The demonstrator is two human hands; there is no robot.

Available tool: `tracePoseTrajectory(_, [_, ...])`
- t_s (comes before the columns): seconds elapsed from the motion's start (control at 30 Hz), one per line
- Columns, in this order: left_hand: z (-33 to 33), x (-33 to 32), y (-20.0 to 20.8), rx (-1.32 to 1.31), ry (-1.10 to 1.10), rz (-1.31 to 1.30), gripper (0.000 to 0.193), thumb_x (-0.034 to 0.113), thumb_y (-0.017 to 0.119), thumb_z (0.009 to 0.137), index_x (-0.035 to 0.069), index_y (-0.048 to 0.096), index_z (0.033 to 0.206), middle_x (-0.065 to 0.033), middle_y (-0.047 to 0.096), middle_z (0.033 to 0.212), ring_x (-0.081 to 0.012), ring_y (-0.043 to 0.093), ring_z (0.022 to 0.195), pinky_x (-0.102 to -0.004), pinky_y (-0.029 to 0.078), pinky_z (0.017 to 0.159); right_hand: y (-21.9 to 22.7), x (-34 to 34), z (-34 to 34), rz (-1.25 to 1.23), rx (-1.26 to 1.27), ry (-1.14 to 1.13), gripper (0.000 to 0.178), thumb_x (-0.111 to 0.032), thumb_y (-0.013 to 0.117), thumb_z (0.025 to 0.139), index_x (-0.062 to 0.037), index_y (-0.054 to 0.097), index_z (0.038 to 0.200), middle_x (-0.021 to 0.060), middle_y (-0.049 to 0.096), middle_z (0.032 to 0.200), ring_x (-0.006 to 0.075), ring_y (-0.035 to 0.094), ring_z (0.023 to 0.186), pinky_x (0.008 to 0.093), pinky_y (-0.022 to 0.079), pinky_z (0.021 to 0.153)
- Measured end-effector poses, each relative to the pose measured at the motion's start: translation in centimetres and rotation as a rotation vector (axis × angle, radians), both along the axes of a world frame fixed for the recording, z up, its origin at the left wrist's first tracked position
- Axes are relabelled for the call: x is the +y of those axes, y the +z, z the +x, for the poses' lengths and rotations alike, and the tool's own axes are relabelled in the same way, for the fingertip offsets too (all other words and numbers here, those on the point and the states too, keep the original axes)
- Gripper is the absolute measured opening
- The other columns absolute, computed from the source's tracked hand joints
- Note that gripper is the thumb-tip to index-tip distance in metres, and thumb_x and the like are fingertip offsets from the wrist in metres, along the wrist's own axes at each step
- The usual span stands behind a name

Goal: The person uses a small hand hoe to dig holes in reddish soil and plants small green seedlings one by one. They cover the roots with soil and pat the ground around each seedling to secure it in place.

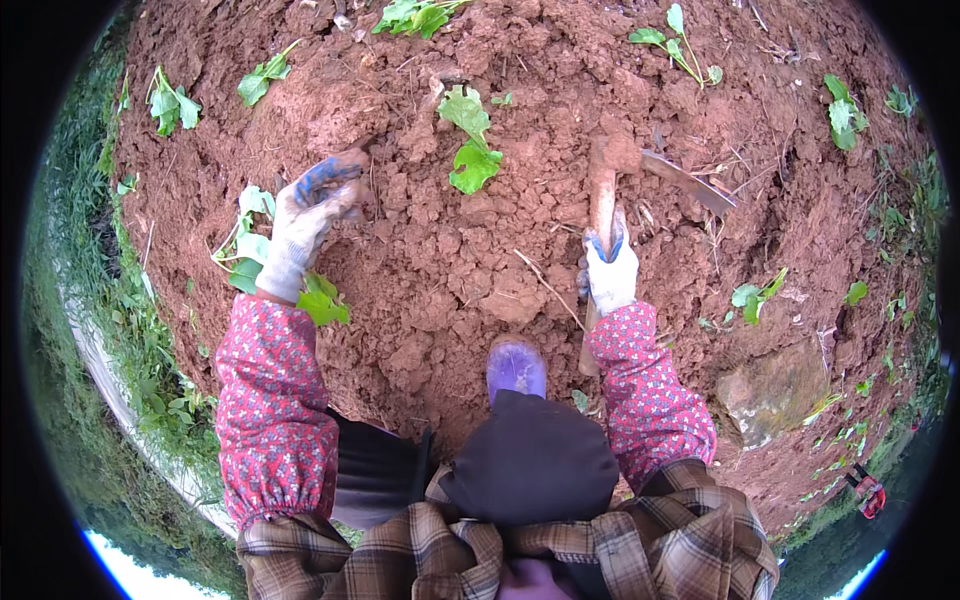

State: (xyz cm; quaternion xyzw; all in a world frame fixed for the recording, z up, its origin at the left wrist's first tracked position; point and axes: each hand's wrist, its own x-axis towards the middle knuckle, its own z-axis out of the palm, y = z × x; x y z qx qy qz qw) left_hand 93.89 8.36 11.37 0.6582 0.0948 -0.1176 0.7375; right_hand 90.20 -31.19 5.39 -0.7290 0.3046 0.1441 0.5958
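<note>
My right hand (611, 268), in a white and blue glove, is wrapped round the wooden handle of a short hoe (603, 195). The hoe's metal blade (688, 182) points to the right, just above the soil. My left hand (312, 208), in a similar soiled glove, is low over the reddish-brown soil (430, 250) with its fingers curled together. Whatever those fingers may hold is hidden. Beside the left wrist lies a leafy seedling (247, 243). Between the two hands, farther off, a wilted green seedling (471, 140) rests on the broken clods.
More seedlings (172, 103) are spread over the soil, several along the far side. A flat rock (775, 392) sits at the right. My purple boot (516, 368) stands in the middle. Grass and a pale path (105, 375) border the left. A red-clad figure (870, 495) appears far right.
</note>
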Motion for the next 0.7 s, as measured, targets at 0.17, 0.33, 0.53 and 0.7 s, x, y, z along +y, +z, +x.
tracePoseTrajectory(0.17, [-14.5,13.2,6.5,0.257,0.572,0.469,0.036,0.015,0.068,0.086,0.002,0.06,0.12,-0.0042,0.067,0.105,-0.0133,0.065,0.087,-0.0274,0.054,0.074,-0.7,-0.1,-0.4,0.141,-0.086,-0.04,0.067,-0.014,0.062,0.09,-0.0178,0.026,0.147,-0.0006,0.049,0.06,0.009,0.045,0.041,0.0252,0.038,0.036])
tracePoseTrajectory(0.33, [-35.1,18.4,7.6,0.336,0.967,0.517,0.029,0.01,0.068,0.085,0.002,0.064,0.112,-0.0053,0.068,0.094,-0.0138,0.066,0.078,-0.0264,0.054,0.068,-3.2,-1.2,0.1,0.058,-0.051,-0.004,0.078,-0.004,0.064,0.086,-0.0211,0.018,0.147,0.002,0.049,0.059,0.013,0.045,0.038,0.0288,0.038,0.032])
tracePoseTrajectory(0.53, [-51.0,12.2,0.5,0.626,1.237,0.409,0.023,0.007,0.069,0.083,0.003,0.066,0.105,-0.0027,0.066,0.082,-0.0098,0.06,0.068,-0.0244,0.051,0.062,-1.1,-1.8,1.6,-0.083,0.044,0.126,0.039,-0.003,0.062,0.085,-0.0133,0.043,0.118,0.003,0.048,0.056,0.0163,0.045,0.038,0.0323,0.039,0.034])
tracePoseTrajectory(0.7, [-55.7,7.9,-4.3,0.599,1.192,0.389,0.022,0.003,0.067,0.082,0.003,0.066,0.104,-0.0009,0.066,0.086,-0.0089,0.06,0.069,-0.0253,0.052,0.061,4.5,-2.1,0.2,-0.145,0.017,0.299,0.035,-0.004,0.061,0.086,-0.0109,0.049,0.118,0.0017,0.051,0.063,0.0125,0.043,0.039,0.0288,0.038,0.034])
